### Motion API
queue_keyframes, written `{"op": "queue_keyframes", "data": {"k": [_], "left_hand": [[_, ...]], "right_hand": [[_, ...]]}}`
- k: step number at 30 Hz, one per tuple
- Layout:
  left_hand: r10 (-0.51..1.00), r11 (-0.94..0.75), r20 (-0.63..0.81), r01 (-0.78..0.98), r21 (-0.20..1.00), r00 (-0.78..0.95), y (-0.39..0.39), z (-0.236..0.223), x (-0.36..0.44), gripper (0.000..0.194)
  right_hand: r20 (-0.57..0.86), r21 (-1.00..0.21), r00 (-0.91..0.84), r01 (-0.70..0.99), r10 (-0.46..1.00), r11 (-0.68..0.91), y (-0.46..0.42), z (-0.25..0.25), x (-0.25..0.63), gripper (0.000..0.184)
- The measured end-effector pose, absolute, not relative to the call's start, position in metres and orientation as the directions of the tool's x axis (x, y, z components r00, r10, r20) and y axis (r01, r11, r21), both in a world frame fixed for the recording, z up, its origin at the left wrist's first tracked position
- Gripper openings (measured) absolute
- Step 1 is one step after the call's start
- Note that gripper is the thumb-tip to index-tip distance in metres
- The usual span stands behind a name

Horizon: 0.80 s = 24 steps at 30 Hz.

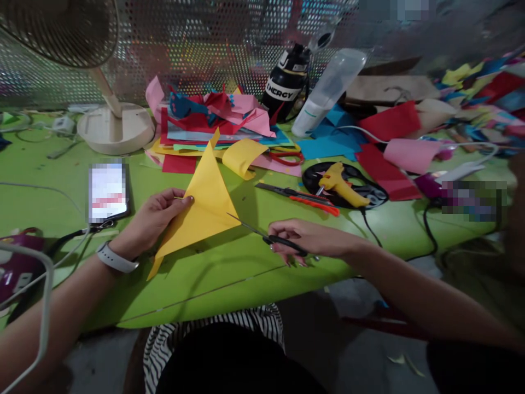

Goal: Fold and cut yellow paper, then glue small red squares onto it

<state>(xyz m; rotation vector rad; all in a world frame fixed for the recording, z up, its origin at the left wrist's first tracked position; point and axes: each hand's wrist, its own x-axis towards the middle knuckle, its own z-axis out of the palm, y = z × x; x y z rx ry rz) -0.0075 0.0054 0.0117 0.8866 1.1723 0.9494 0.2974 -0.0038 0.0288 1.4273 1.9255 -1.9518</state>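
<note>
My left hand [164, 210] pinches the left edge of a folded yellow paper [205, 200] between thumb and fingers. The paper is roughly a triangle, raised over the green table [254, 273], with a narrow strip hanging at its lower left and another at its top. In my right hand [293, 238] is a pair of scissors [285, 243] with dark handles. Their blades point left and meet the paper's right corner. Whether the blades are parted there is hard to make out.
Behind the paper lies a pile of coloured sheets [197, 128]. To the right are a box cutter [297, 197] and a yellow glue gun [342, 186] on a black stand. A phone [107, 191], a fan [117, 128], a black bottle [285, 82] and a clear bottle [328, 93] stand around.
</note>
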Motion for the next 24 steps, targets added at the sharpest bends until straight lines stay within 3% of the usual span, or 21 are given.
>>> {"op": "queue_keyframes", "data": {"k": [24], "left_hand": [[0.934,0.346,-0.325,-0.144,0.927,0.152,0.0042,0.0100,-0.0066,0.033]], "right_hand": [[-0.614,-0.764,-0.547,0.594,0.569,-0.254,-0.0075,0.0304,0.2938,0.049]]}}
